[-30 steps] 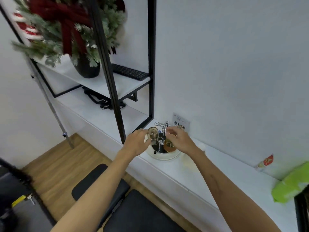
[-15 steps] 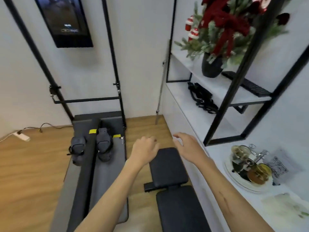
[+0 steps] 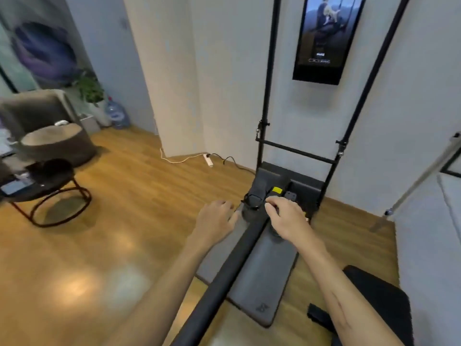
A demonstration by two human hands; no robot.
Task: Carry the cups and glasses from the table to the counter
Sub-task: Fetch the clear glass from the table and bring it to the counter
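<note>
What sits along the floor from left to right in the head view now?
Round black side table → white power strip → left hand → right hand → black bench pad.

You are looking at a glossy wooden floor [image 3: 112,245], a matt grey mat [image 3: 262,278], and black matt metal uprights [image 3: 268,83].

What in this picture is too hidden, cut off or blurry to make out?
Head view only:
- Round black side table: the left edge cuts it off; things on top are too blurred to tell whether any cups or glasses remain.
- Counter: only a white sliver shows at the right edge.
- Left hand and right hand: empty, palms down, fingertips blurred.
- Wall screen: text too small.
</note>
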